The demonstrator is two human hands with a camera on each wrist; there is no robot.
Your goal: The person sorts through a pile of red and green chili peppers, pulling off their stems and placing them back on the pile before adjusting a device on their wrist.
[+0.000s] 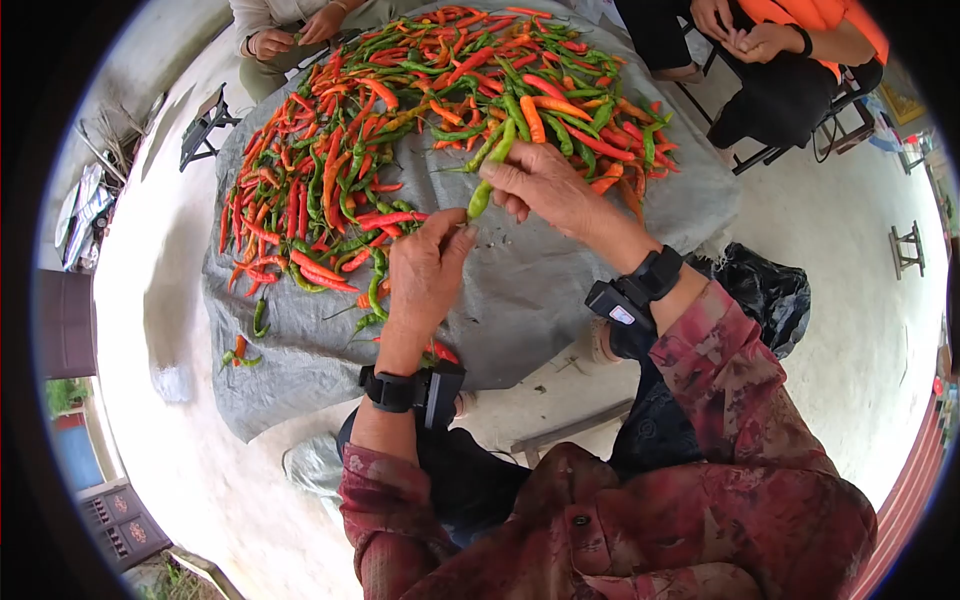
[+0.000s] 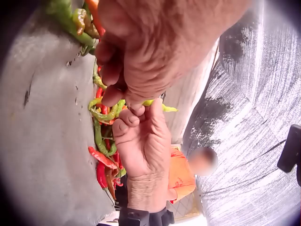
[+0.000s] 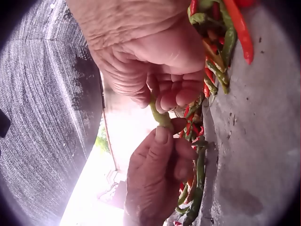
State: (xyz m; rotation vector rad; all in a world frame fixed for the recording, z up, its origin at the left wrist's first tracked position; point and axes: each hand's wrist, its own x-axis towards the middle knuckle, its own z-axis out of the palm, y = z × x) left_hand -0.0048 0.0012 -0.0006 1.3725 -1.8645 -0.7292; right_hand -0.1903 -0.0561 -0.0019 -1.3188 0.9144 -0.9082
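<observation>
A light green chili pepper (image 1: 480,198) is stretched between both hands, above the grey sheet (image 1: 530,300). My right hand (image 1: 560,195) grips its middle between thumb and fingers, and part of it sticks out beyond them. At the lower end, the thumb and fingertips of my left hand (image 1: 425,270) pinch it. The right wrist view has the curved pepper (image 3: 160,113) running from one hand to the other. From the left wrist, the pepper's thin end (image 2: 169,108) pokes out past the right thumb. Nearest the hands lies a big heap of red, orange and green chili peppers (image 1: 340,170).
A few loose peppers (image 1: 240,352) lie at the sheet's left side. Across the heap sit two people, one with busy hands (image 1: 325,22), another in orange (image 1: 850,30). A black plastic bag (image 1: 770,295) is at the right, with small stools (image 1: 208,125) on the floor.
</observation>
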